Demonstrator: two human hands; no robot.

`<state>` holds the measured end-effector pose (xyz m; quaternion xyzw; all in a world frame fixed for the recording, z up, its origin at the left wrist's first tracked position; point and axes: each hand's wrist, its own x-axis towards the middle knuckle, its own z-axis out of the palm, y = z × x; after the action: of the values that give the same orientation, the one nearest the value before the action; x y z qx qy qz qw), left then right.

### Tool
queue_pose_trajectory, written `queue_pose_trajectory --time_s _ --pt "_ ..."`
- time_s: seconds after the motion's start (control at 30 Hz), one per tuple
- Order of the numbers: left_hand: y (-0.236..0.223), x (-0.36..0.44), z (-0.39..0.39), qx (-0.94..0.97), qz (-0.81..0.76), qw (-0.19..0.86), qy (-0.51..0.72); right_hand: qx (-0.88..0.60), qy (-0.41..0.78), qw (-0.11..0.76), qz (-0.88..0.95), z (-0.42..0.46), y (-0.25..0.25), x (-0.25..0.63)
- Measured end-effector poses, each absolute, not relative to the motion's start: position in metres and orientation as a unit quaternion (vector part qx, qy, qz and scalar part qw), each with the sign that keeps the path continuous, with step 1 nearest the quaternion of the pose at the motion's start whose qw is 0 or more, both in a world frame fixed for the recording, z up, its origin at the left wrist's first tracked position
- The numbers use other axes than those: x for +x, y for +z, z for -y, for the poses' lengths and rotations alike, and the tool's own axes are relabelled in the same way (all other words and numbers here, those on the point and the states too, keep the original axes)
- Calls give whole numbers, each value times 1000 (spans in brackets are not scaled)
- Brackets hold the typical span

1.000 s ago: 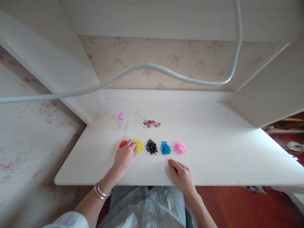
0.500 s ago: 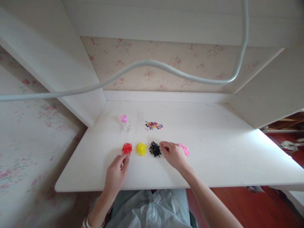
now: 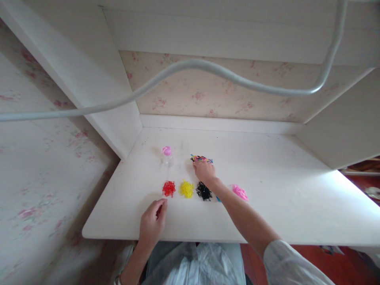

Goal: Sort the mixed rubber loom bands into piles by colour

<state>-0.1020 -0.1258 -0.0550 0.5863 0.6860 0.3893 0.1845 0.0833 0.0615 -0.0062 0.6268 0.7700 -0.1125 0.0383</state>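
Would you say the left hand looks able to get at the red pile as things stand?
Very likely yes: the left hand is just on the near side of the red pile, and nothing visible lies between them.

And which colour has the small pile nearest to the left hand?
The pile just beyond the left hand is red, best seen in the head view.

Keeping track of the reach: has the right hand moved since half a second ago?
Yes. Judged against the back edge of the white table, the right hand has gone forward, from beside the black pile to the mixed-colour pile.
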Motion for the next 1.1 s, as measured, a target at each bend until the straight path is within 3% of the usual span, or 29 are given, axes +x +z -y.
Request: queue_pose_trajectory --time_s 0.63,0.77,0.9,1.1 --pt "-48 -99 128 595 -688 199 364 440 -165 0 -883 10 21 34" --pt "-48 -100 128 594 -688 201 364 465 -164 -69 -867 14 32 56" --pt "-44 -100 125 590 -688 215 362 504 -206 -208 -812 26 35 99" --pt "-22 -94 99 658 -677 149 294 640 -236 -322 -657 63 -3 182"
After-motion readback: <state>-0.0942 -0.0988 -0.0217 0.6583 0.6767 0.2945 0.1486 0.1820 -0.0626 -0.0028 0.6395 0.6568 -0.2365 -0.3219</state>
